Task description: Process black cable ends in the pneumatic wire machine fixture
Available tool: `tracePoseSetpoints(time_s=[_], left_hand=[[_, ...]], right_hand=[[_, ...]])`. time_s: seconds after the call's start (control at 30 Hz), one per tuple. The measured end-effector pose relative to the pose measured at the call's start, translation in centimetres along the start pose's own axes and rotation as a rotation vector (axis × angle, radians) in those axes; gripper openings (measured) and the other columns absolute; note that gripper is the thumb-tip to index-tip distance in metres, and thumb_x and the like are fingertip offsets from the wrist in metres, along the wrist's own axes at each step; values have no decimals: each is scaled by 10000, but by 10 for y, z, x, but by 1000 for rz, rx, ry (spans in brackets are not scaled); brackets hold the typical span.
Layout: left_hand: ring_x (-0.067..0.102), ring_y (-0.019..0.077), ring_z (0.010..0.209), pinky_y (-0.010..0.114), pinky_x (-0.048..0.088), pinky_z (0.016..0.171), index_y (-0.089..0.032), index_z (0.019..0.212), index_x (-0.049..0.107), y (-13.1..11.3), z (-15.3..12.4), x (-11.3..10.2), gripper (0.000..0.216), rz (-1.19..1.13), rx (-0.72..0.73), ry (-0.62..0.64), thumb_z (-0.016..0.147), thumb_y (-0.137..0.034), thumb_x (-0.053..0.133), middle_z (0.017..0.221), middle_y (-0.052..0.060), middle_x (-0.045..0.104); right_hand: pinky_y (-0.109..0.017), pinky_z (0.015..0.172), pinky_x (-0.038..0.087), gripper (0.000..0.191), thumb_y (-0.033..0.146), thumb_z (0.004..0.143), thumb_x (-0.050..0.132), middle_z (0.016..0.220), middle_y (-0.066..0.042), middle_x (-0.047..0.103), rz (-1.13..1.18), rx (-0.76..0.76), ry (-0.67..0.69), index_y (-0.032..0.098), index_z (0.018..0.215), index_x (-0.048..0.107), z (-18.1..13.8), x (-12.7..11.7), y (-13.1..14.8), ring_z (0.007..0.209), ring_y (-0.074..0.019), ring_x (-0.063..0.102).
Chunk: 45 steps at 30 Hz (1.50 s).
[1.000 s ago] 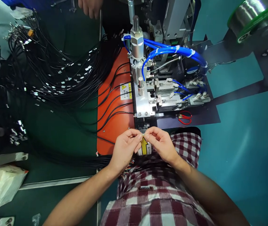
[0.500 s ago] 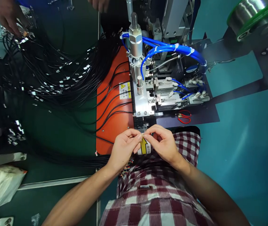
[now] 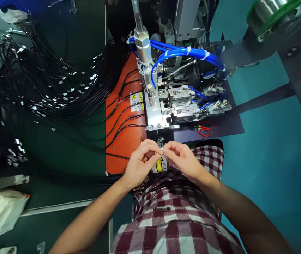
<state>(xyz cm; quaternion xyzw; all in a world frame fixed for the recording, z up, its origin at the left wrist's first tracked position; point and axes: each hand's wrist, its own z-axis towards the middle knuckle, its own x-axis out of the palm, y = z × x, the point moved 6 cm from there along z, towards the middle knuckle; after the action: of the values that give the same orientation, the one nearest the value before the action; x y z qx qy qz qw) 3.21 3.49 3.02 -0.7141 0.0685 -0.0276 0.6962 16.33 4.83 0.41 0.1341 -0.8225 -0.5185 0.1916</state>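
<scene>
My left hand (image 3: 141,163) is closed in a pinch, thumb and index finger together, just in front of the machine's near end. My right hand (image 3: 181,157) pinches right beside it, the fingertips of both hands nearly meeting. What lies between the fingertips is too small and covered to make out. A black cable (image 3: 115,155) runs over the orange plate (image 3: 110,162) and passes out of sight at my left hand. Under the hands shows a white label with a yellow arrow (image 3: 159,165). Loose coloured wire ends (image 3: 139,190) stick out below my left wrist.
The metal press machine (image 3: 154,116) with blue air hoses (image 3: 192,52) stands ahead. Red-handled cutters (image 3: 204,128) lie at its right. Bundles of black cables (image 3: 68,81) with shiny plugs spread over the green table (image 3: 68,148). A wire spool (image 3: 268,17) hangs upper right; a plastic bag (image 3: 2,211) lies lower left.
The view has shifted slightly, so the machine sits further left. My left fingers have straightened somewhat, and the fingertips stay close together. Another person's hand at the cables, upper left, has gone from view.
</scene>
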Motion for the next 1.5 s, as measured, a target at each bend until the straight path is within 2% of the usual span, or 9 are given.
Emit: tracePoseSetpoints(time_s=[0.1,0.17,0.3,0.4,0.5,0.63,0.73,0.97,1.5], left_hand=[[507,97,701,197,407,580,-157,804,636,9,0,0,122,-103,-180,-11,799,-266,692,839,15,527],[398,53,537,177,306,470,-158,806,596,17,-3,0,161,-199,-311,-49,822,-301,670,723,-24,492],[271,47,435,177,213,427,-168,833,544,26,-6,4,185,-264,-433,-35,865,-336,615,520,-89,345],[436,74,541,189,344,489,-172,885,569,15,2,0,127,17,-285,-13,891,-298,574,664,-36,494],[549,125,836,241,457,726,-174,960,609,-3,11,-4,86,405,7,-4,892,-194,561,924,29,571],[560,119,851,243,473,770,-175,1041,644,-1,14,-6,201,566,194,87,914,-115,499,906,30,559],[560,115,809,231,485,705,-191,1134,648,9,14,-10,281,650,223,122,917,-113,488,907,30,525],[551,125,768,235,498,655,-186,1142,670,15,15,-13,305,775,248,103,909,-122,482,847,23,480],[569,131,800,241,518,682,-212,1136,676,17,17,-12,348,755,237,81,888,-97,460,906,41,521]], right_hand=[[-220,484,313,307,455,851,591,629,47,439,-1,-34,-31,172,751,524,-2,1,0,526,-85,361],[-226,528,356,271,421,870,576,663,29,480,-53,-82,-63,170,772,545,-3,1,0,572,-96,410],[-226,517,360,219,370,886,560,640,31,493,-107,-115,-88,178,781,548,2,-2,-5,550,-97,425],[-224,475,334,213,360,878,561,583,52,465,-85,-86,-90,181,766,534,8,-11,-7,492,-89,401],[-225,456,316,205,353,880,552,554,60,452,-119,-63,-125,183,768,532,14,-26,-7,468,-88,397],[-228,460,318,194,341,879,554,565,60,453,-165,-77,-127,182,767,542,25,-36,-9,468,-87,410],[-230,467,321,190,329,876,553,586,55,466,-172,-85,-121,179,760,544,33,-36,-14,477,-86,414],[-227,468,337,193,339,888,543,586,53,474,-164,-62,-113,181,777,542,41,-33,-23,484,-91,435],[-241,515,385,219,381,912,513,651,20,523,-331,-129,-167,190,812,553,38,-36,-20,544,-116,476]])
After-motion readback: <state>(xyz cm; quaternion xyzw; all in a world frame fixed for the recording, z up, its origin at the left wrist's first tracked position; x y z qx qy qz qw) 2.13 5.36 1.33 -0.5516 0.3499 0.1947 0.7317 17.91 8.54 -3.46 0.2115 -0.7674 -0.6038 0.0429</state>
